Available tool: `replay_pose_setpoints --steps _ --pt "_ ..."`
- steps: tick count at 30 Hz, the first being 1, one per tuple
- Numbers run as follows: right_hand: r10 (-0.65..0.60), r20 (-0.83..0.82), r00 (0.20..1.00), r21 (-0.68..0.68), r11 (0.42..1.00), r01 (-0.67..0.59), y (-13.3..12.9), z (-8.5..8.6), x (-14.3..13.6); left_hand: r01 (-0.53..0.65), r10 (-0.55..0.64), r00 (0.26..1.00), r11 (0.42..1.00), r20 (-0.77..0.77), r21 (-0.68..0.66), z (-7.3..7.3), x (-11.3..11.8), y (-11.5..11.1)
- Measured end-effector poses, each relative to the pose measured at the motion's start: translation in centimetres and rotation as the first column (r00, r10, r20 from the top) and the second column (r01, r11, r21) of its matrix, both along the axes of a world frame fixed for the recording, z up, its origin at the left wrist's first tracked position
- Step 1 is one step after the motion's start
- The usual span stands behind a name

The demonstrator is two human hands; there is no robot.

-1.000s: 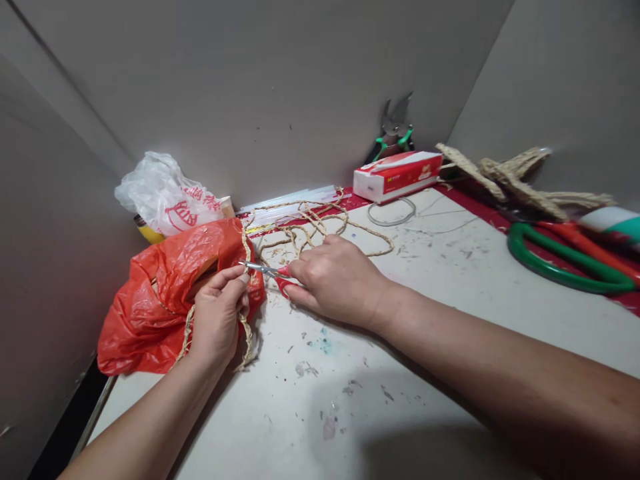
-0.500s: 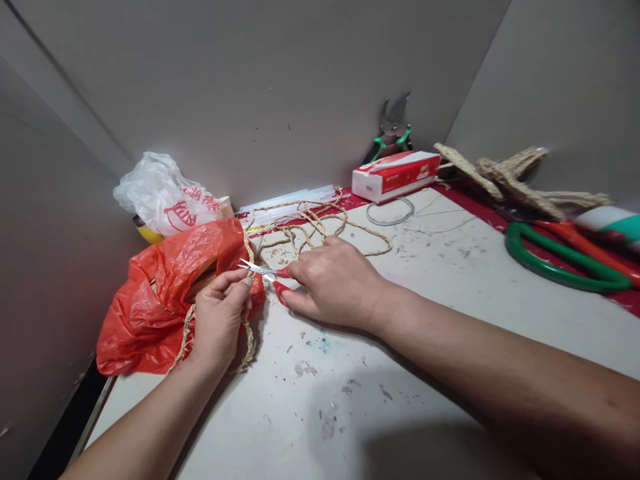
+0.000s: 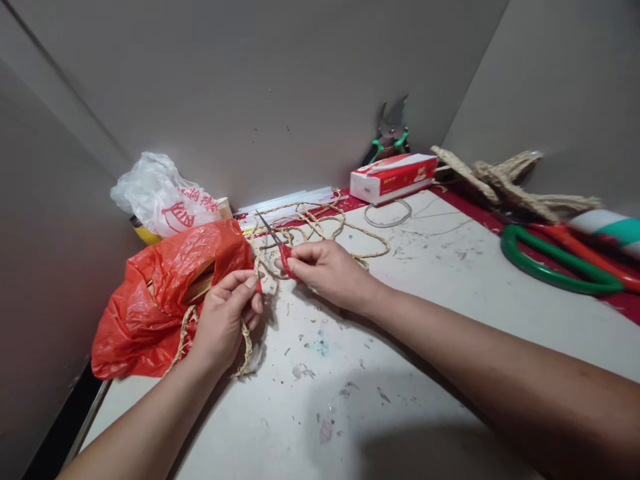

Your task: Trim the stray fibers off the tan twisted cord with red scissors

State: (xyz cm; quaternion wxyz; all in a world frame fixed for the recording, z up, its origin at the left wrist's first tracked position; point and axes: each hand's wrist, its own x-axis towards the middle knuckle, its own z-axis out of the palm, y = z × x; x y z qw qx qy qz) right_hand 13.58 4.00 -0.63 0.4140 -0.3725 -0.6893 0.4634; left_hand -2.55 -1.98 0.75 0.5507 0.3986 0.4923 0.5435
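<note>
Between thumb and fingers, my left hand (image 3: 227, 317) pinches a thin braided straw rope (image 3: 246, 350) in front of a red plastic bag (image 3: 137, 310). One length hangs below the hand, and another loops over the bag's front. My right hand (image 3: 327, 273) is closed on small red-handled scissors (image 3: 275, 237), whose blades are together and point up and left, apart from the pinched rope. More of the braided rope lies in loose loops on the table behind the hands. Some brown, flat-edged thing (image 3: 200, 283) shows in the bag's opening; its kind is unclear.
A white plastic bag (image 3: 163, 200) sits behind the red one. Along the back are clear sticks (image 3: 295, 198), a red-and-white tissue pack (image 3: 393, 179) and pruning shears (image 3: 391, 130). Thick braided straw (image 3: 515, 180) and large green and orange handles (image 3: 555, 270) lie right. Scraps dot the white table (image 3: 415, 373).
The scissors were open at the rope by my left fingertips; now their blades are closed and have swung upward, away from it. My left hand has shifted slightly right, still pinching the rope.
</note>
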Motion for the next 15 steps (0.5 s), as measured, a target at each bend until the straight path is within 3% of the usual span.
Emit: replay_pose_setpoints --steps 3,6,8,11,15 --pt "0.12 -0.317 0.941 -0.305 0.926 -0.221 -0.2 -0.1 -0.6 0.197 -0.188 0.977 0.977 0.1 -0.085 0.1 0.1 -0.4" --pt "0.199 -0.485 0.851 -0.401 0.815 -0.419 -0.6 0.2 -0.9 0.36 -0.334 0.923 0.925 0.192 -0.122 0.1 -0.1 -0.7" --pt "0.198 -0.517 0.833 -0.408 0.798 -0.443 -0.8 0.6 -0.8 0.421 -0.39 0.893 0.9 0.226 -0.114 0.0 -0.2 -0.8" --pt "0.194 -0.516 0.835 -0.33 0.854 -0.402 -0.9 1.2 -0.8 0.447 -0.411 0.875 0.889 0.256 -0.101 -0.1 -0.4 -0.7" --pt "0.053 -0.483 0.874 -0.204 0.964 -0.171 -0.8 1.3 -1.1 0.402 -0.382 0.899 0.914 0.213 -0.058 -0.1 -0.5 -0.8"
